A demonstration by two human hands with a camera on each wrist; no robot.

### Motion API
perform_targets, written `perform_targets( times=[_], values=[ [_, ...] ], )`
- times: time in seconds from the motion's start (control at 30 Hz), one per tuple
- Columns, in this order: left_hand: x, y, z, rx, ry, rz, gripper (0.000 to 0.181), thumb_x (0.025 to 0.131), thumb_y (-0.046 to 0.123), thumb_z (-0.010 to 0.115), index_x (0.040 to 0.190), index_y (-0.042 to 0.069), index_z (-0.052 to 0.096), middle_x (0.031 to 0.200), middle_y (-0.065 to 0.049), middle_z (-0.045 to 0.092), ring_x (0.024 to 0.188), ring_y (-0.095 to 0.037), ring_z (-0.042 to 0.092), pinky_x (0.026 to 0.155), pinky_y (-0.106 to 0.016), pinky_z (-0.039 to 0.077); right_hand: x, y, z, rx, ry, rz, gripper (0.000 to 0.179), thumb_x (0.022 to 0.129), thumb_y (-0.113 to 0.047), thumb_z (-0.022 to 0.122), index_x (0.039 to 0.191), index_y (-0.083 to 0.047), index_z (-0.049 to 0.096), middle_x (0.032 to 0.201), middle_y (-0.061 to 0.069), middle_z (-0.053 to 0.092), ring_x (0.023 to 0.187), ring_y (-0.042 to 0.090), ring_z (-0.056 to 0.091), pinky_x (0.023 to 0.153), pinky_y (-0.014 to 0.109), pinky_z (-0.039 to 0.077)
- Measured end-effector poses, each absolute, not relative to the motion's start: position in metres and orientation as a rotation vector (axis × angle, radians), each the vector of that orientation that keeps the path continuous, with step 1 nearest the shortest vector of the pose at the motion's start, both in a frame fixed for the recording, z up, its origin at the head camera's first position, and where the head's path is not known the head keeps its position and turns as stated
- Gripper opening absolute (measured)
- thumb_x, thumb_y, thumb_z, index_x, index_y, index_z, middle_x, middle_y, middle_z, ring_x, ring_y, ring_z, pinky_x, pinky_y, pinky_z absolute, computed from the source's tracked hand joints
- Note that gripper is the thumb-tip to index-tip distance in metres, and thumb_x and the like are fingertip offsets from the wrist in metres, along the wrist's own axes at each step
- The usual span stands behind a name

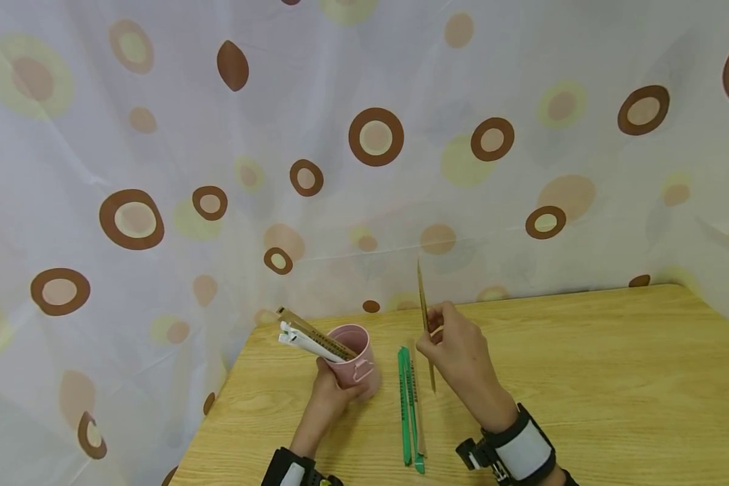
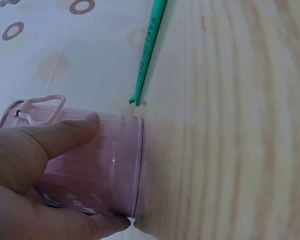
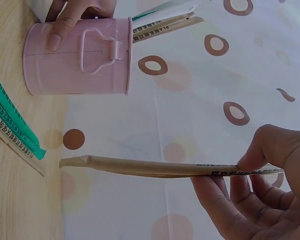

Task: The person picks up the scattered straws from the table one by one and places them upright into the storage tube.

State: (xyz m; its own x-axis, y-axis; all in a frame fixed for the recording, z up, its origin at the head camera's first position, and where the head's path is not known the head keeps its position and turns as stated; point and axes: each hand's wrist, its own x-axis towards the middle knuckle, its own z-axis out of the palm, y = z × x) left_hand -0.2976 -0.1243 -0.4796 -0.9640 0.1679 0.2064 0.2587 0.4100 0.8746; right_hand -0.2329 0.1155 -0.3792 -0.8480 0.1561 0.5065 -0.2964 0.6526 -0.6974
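My left hand (image 1: 331, 395) grips a pink metal bucket (image 1: 370, 378) with a small wire handle, thumb and fingers round its side. Paper-wrapped straws, brown (image 1: 316, 331) and white (image 1: 306, 343), lean out of its mouth toward the left. Above the table, my right hand (image 1: 462, 351) pinches a brown paper-wrapped straw (image 3: 140, 166) between thumb and fingers; it stands nearly upright. Between the hands, green-wrapped straws (image 1: 404, 405) lie side by side on the table, with a brown-wrapped straw (image 1: 418, 405) along their right side.
The wooden table (image 1: 613, 378) reaches back to a pale curtain (image 1: 340, 67) printed with brown and yellow circles. This curtain also hangs along the left side. Each wrist wears a black strap with a device, such as the right wrist strap (image 1: 522, 445).
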Motion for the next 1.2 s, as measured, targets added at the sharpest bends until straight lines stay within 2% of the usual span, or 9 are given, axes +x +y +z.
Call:
perform_targets(
  times=[0.3,0.83,1.2],
  values=[
    [-0.296,-0.125,-0.479,-0.403,-2.563,-1.622,0.102,0.070,0.014,0.079,0.141,-0.001,0.008,0.141,-0.023,0.033,0.130,-0.030,0.034,0.105,-0.043,0.030,-0.230,0.113,-0.376,0.161,-2.227,1.103,0.022,0.078,-0.011,0.060,0.099,-0.011,0.053,0.086,0.001,0.059,0.073,0.014,0.060,0.056,0.027,0.048],
    [-0.300,-0.126,-0.485,-0.375,-2.570,-1.612,0.104,0.069,0.014,0.080,0.142,0.000,0.008,0.142,-0.023,0.033,0.130,-0.029,0.035,0.105,-0.042,0.030,-0.231,0.106,-0.378,0.245,-2.129,1.178,0.025,0.077,-0.006,0.061,0.098,-0.012,0.051,0.086,-0.001,0.057,0.075,0.008,0.057,0.060,0.020,0.049],
    [-0.294,-0.124,-0.475,-0.405,-2.536,-1.633,0.101,0.069,0.012,0.079,0.141,-0.002,0.009,0.140,-0.023,0.034,0.129,-0.031,0.035,0.105,-0.044,0.029,-0.248,0.082,-0.387,0.493,-1.928,1.263,0.025,0.082,-0.005,0.060,0.103,-0.014,0.049,0.092,-0.004,0.055,0.085,0.007,0.058,0.067,0.021,0.050]
  ],
)
